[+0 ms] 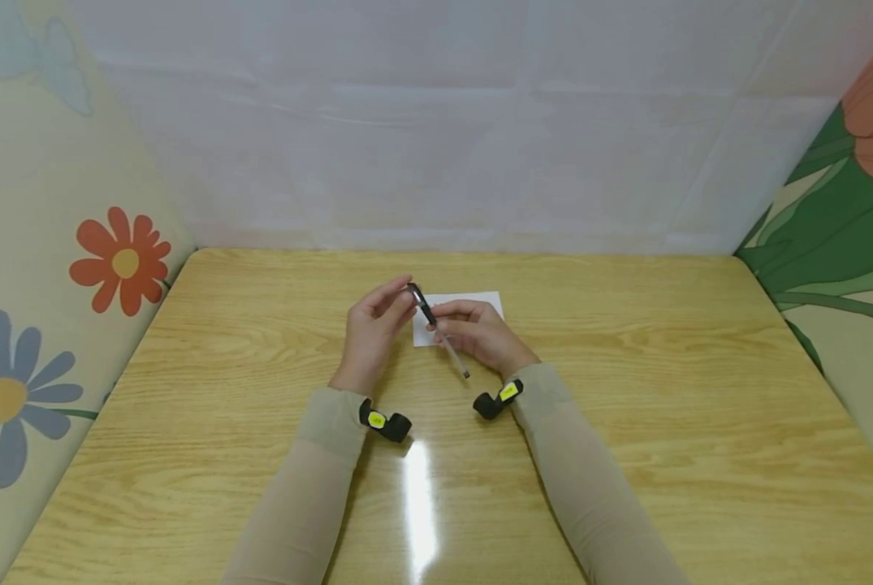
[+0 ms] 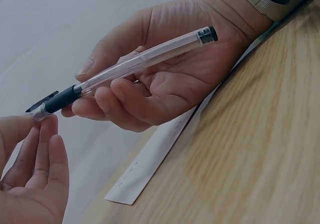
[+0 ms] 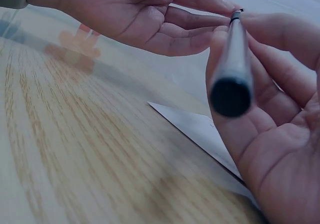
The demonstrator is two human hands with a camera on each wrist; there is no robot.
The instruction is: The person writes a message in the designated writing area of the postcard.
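A gel pen (image 1: 451, 354) with a clear barrel, black grip section and black end plug is held above the table between both hands, slanting. My left hand (image 1: 369, 335) pinches its capped end, where a black clip (image 2: 42, 102) shows in the left wrist view. With thumb and fingers, my right hand (image 1: 486, 335) holds the pen around the black grip section (image 2: 62, 99). The plug end (image 3: 231, 97) points toward the camera in the right wrist view. Behind and below the hands lies a white sheet of paper (image 1: 423, 334), partly hidden by them; small marks show on it.
The wood-grain table (image 1: 663, 390) spreads out on both sides, with a bright reflection near its front. A white cloth (image 1: 436, 162) hangs behind its far edge. Flower-painted panels (image 1: 27, 244) stand at left and right. Each wrist wears a black camera band (image 1: 386, 421).
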